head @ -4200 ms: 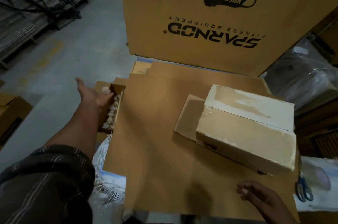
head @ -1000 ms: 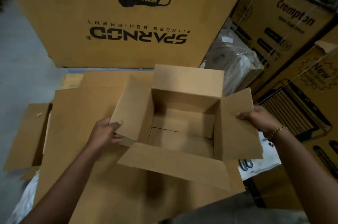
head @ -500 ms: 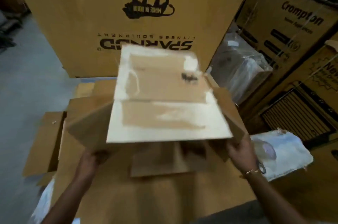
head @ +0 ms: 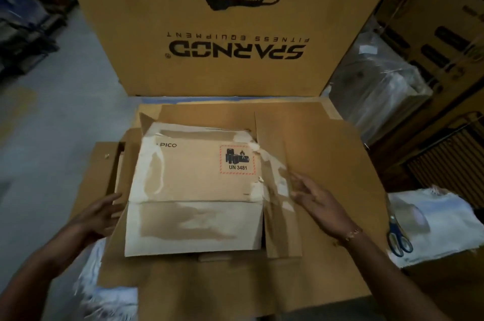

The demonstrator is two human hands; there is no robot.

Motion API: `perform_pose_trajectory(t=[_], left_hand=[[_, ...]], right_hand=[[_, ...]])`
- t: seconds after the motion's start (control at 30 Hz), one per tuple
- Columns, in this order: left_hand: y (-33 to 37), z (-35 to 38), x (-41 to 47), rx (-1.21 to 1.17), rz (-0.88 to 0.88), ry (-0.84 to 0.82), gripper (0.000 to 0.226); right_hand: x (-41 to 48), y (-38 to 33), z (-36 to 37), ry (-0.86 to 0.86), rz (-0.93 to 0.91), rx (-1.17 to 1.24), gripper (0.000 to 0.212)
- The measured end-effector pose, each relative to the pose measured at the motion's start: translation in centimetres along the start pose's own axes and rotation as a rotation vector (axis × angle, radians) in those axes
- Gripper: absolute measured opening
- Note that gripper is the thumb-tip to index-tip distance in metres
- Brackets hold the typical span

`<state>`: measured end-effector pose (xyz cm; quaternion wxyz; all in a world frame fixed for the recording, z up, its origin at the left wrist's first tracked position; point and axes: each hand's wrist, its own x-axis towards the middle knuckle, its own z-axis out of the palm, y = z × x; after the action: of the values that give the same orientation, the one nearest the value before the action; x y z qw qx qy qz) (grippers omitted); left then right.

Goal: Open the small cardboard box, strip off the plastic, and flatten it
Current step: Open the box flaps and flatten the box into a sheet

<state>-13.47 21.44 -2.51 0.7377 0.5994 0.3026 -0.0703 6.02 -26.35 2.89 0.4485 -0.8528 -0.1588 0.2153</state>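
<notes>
Neither grip holds anything: left hand point(head: 100, 216) spread beside the near-flattened small cardboard box's point(head: 193, 189) left edge, right hand point(head: 318, 201) spread over its right flap, the box lying between them on stacked cardboard sheets point(head: 327, 142).

Small cardboard box point(head: 193, 189), between the spread fingers of both hands: "PICO" printed at its upper left; a red-hatched label point(head: 237, 159) reading "UN 3481" at upper right. Large carton point(head: 235, 24), beyond the fingertips: "SPARNOD FITNESS EQUIPMENT" and "MAKE IN INDIA" emblem, both inverted.
</notes>
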Motion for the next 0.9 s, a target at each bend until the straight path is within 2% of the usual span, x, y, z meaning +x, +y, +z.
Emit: perform_pose_trajectory(t=[0.07,0.13,0.17,0.23,0.27,0.3,0.33,0.37,0.43,0.5,0.53,0.6,0.67,0.73,0.83,0.9], left_hand=[[1.1,1.4,-0.4,0.017,0.01,0.017,0.053],[1.1,2.9,0.1,0.118,-0.013,0.195,0.026],[0.4,3.3,0.6,0.19,-0.041,0.291,0.024],[-2.2,3.5,1.9,0.341,-0.085,0.345,0.036],[-4.4,2.5,2.8,0.4,-0.114,0.337,0.053],[-6.4,1.4,3.5,0.437,-0.147,0.32,0.07],[-7.6,1.0,3.6,0.446,-0.175,0.308,0.076],[-8.1,1.1,3.5,0.432,-0.171,0.305,0.068],[-7.1,2.6,2.5,0.44,-0.148,0.346,0.047],[-6.9,3.3,2.7,0.382,-0.139,0.38,0.051],[-6.9,3.3,3.0,0.361,-0.144,0.378,0.052],[-6.7,3.2,3.4,0.345,-0.184,0.352,0.049],[-7.0,3.5,4.0,0.328,-0.231,0.334,0.049],[-6.9,4.1,4.1,0.354,-0.235,0.4,0.051],[-6.7,3.9,4.2,0.364,-0.232,0.56,0.038],[-5.9,3.9,4.1,0.334,-0.256,0.51,0.04]], right_hand=[[2.2,-0.8,4.5,-0.008,-0.099,-0.242,0.058],[3.9,0.0,10.4,-0.073,-0.132,-0.487,0.075],[4.5,1.0,12.7,-0.148,-0.104,-0.585,0.078],[5.7,4.3,16.3,-0.387,0.007,-0.741,0.074],[6.1,5.7,17.6,-0.507,0.032,-0.793,0.074],[6.4,6.5,18.1,-0.594,0.064,-0.797,0.076],[6.7,7.0,18.2,-0.621,0.08,-0.741,0.079],[6.8,7.1,17.8,-0.57,0.097,-0.637,0.078],[7.1,8.0,15.9,-0.237,0.151,-0.425,0.068],[7.2,9.6,12.8,0.121,0.299,-0.365,0.059],[7.1,10.6,11.3,0.21,0.389,-0.309,0.056],[6.9,12.3,9.3,0.213,0.511,-0.154,0.044],[6.8,13.4,8.3,0.141,0.537,-0.049,0.042],[7.1,14.2,7.7,0.166,0.538,0.006,0.044],[7.3,14.5,6.7,0.273,0.617,0.147,0.03],[6.5,14.4,5.6,0.234,0.654,0.255,0.015]])
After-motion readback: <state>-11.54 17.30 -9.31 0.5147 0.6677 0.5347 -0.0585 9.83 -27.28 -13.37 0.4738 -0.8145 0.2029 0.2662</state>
